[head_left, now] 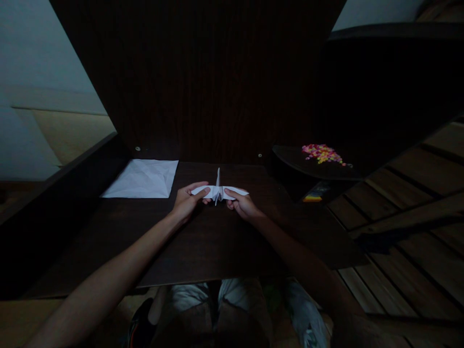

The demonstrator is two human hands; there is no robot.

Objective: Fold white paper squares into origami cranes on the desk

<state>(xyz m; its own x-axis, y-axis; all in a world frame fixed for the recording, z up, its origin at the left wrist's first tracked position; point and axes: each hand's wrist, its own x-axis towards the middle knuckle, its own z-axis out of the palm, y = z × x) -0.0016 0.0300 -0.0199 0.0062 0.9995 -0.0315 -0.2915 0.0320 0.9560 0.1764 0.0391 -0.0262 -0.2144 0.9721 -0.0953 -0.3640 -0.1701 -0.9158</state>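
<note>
Both forearms (pixel 135 252) are slanting over the desk (pixel 206 244), the left grip (pixel 185 199) and right grip (pixel 244 204) pinching opposite sides of the white folded paper (pixel 218 192), its long axis running crosswise between them.

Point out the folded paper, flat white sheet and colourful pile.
Folded paper (pixel 218 193), head view: pleated centre.
Flat white sheet (pixel 145 179), head view: creased middle.
Colourful pile (pixel 324 153), head view: its middle.

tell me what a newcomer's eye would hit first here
Probably the folded white paper bird shape at centre, one wing in the left hand, the other in the right hand. Next, the heap of small pink and yellow pieces on the dark curved shelf at right, then the creased white paper at left.
</note>
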